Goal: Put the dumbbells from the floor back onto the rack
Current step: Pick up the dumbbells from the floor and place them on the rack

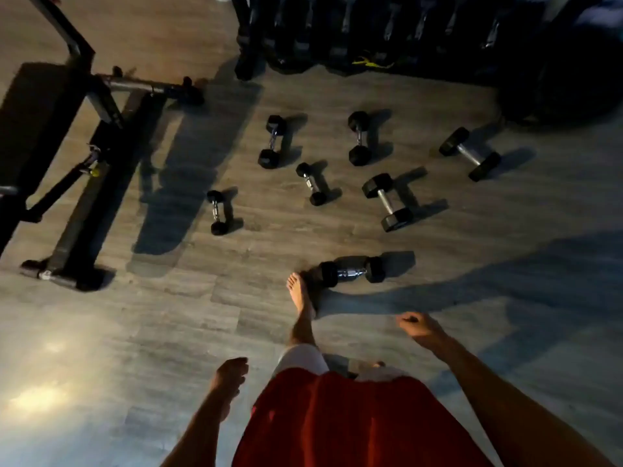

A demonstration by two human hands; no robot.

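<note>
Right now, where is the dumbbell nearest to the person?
In the head view, the nearest dumbbell lies crosswise on the floor near the centre, just right of the bare foot and its toes, well short of the rack at the top.

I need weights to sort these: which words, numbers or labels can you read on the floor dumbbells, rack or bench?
No text is readable.
Dumbbells: heads dark and blurred, no numbers legible.
Rack: in shadow, nothing legible.
Bench: pale patch on its foot, too small to read.
</note>
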